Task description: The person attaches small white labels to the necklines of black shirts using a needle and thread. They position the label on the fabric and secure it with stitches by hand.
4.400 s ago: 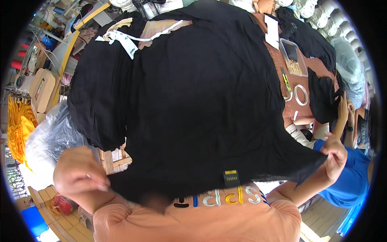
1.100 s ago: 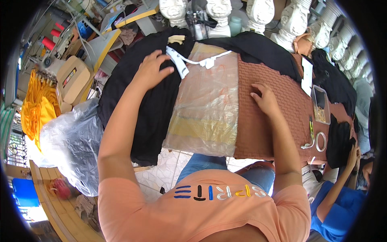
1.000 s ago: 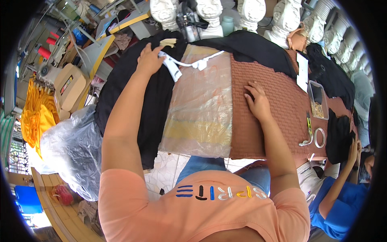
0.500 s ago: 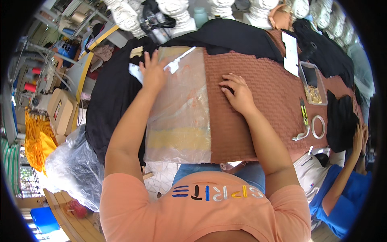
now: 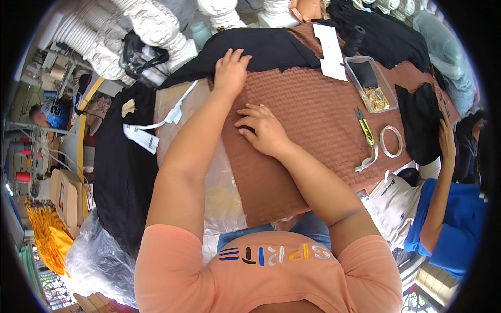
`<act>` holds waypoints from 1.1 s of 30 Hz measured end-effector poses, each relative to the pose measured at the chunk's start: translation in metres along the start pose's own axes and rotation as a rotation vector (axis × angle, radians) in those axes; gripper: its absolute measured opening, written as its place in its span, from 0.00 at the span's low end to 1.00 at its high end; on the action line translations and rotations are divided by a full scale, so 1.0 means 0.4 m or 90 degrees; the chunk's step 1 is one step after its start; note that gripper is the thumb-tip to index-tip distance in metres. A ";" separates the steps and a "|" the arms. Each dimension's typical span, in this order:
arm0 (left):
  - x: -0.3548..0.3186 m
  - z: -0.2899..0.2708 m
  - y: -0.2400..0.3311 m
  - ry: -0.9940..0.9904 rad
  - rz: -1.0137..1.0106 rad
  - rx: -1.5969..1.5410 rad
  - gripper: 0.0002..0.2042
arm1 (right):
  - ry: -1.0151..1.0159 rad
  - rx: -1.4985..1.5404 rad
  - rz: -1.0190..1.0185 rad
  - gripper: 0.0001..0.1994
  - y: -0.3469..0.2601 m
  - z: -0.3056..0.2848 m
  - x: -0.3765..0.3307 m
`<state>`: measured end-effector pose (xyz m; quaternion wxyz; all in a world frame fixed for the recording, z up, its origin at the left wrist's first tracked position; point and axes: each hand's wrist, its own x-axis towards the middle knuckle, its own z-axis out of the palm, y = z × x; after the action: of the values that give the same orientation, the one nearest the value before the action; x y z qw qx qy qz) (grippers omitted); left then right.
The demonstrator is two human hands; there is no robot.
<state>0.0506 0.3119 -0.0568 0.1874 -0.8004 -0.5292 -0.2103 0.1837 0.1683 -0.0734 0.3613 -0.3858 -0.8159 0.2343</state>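
My left hand (image 5: 231,73) reaches to the far side of the table, its fingers stretched over the near edge of a black cloth (image 5: 271,47). Nothing shows in its grasp. Lower and to the right, my right hand (image 5: 264,129) rests palm down on a brown textured cloth (image 5: 313,120), fingers slightly bent and apart. Clear plastic sheeting (image 5: 222,180) covers the left part of the table, partly beneath my left forearm. Left of that arm lie a white strip (image 5: 174,112) and a white tag (image 5: 141,139), next to a dark garment (image 5: 122,167).
At the right lie yellow thread snips (image 5: 368,134), a white ring (image 5: 391,141), a clear box (image 5: 383,83) with gold-coloured pieces, and a white card template (image 5: 330,55). A co-worker's hand (image 5: 446,138) touches black fabric (image 5: 420,122). White balusters (image 5: 156,26) line the back.
My left hand has moved from the plastic sheeting, up to the black cloth. My right hand stays on the brown cloth. The view has shifted rightward.
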 end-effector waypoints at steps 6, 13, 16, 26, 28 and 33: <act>0.112 -0.042 -0.091 -0.008 -0.266 -0.459 0.14 | -0.018 0.023 0.024 0.08 0.001 0.000 -0.005; 0.177 -0.257 -0.105 0.220 -0.173 -0.566 0.11 | 0.001 0.051 0.022 0.12 0.006 -0.006 -0.005; 0.038 -0.416 0.043 0.262 -0.100 -0.504 0.09 | 0.092 0.359 0.145 0.16 0.012 -0.007 0.012; -0.334 -0.510 0.214 0.199 -0.143 -0.557 0.03 | 0.182 0.878 0.294 0.06 0.052 -0.148 -0.031; -0.367 -0.581 0.236 0.168 -0.106 -0.557 0.03 | 0.144 0.758 0.287 0.05 -0.009 -0.223 -0.077; -0.492 -0.630 0.346 0.040 0.040 -0.690 0.03 | -0.224 0.414 0.356 0.06 -0.086 -0.449 -0.243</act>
<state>0.0748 -0.0223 0.0393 -0.2298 -0.7912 -0.3150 -0.4712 0.3491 0.0886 0.0226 0.2428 -0.4122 -0.6138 0.6280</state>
